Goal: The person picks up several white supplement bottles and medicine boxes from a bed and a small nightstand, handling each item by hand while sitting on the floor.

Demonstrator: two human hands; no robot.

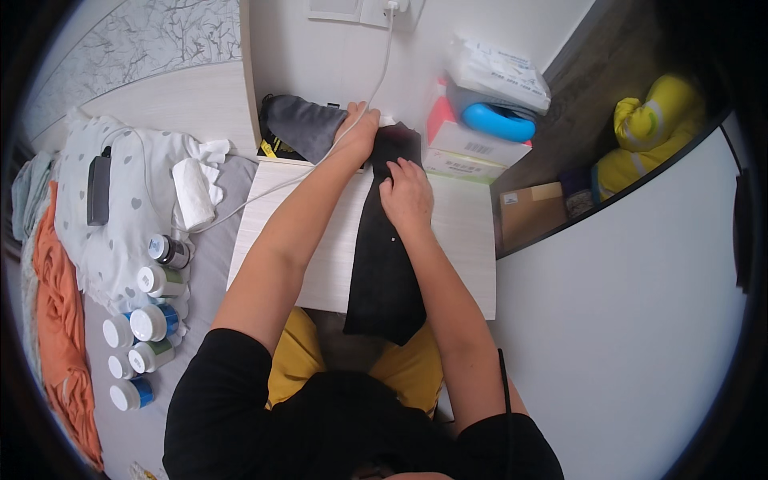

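A long piece of black fabric [387, 276] lies lengthwise on the pale wood-grain tabletop [462, 240], its near end hanging over the front edge. My right hand [411, 195] rests on its upper part, palm down with the fingers a little spread. Further back, my left hand [358, 135] reaches between the fabric's far end and a dark grey soft pouch [303, 126]. Its fingertips point to the wall, and whether they grip anything is not clear. A white cable [375, 90] passes across the left hand and wrist.
Boxes [474, 162] stand at the back right, with a blue curved object [498, 122] and a white plastic packet [501, 75] on top. Several lidded bottles [155, 323] stand on the bed at left, near a white cloth roll [193, 195]. A white panel [618, 312] borders the right.
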